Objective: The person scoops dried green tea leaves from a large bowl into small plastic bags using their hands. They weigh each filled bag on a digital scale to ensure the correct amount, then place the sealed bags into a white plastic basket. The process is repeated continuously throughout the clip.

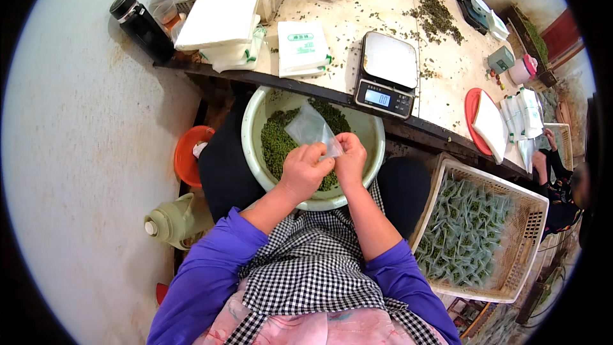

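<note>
Over a pale green basin (pixel 251 147) in my lap, both hands grip a small clear plastic bag (pixel 311 126). My left hand (pixel 305 169) is closed on the bag's near edge, fingers curled. Beside it, my right hand (pixel 350 158) pinches the bag's right corner. The bag looks flat, with no filling that I can make out. Below it lie small green granules (pixel 279 144), heaped in the basin, partly hidden by the bag and my hands. A digital scale (pixel 388 67) with a bare white pan stands on the table edge beyond the basin.
On the table (pixel 357 6) are stacks of white bags (pixel 303 48) and scattered granules. To my right, a crate (pixel 531 243) holds many small filled bags. A flask (pixel 175 220), an orange bucket (pixel 191 153) and a black bottle (pixel 143 29) are on the left. Other people work across the table and at far right.
</note>
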Motion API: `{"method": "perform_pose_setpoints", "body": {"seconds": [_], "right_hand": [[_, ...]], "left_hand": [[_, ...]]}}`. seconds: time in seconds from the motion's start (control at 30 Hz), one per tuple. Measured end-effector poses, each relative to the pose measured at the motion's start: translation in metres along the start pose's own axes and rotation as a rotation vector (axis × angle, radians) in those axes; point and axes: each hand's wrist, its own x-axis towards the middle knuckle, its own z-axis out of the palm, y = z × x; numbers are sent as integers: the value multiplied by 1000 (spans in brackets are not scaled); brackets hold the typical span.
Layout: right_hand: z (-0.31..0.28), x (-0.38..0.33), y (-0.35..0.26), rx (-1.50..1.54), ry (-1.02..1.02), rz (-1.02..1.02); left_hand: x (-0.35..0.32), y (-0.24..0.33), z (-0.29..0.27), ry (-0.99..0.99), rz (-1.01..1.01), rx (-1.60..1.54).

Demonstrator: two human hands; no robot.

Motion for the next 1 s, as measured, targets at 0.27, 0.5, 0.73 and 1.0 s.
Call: {"method": "perform_pose_setpoints", "body": {"seconds": [0.27,0.5,0.73,1.0], "right_hand": [[-32,-26,9,-38,-601,215],[10,8,47,141,-553,701],[113,32,68,211,-363,861],[119,109,101,-492,-417,174]], "left_hand": [[-26,-25,-60,-422,206,2],[-12,-74,-90,-118,-139,48],[-8,-107,-69,368,-704,-465],[0,-109,-69,422,-735,-584]]}}
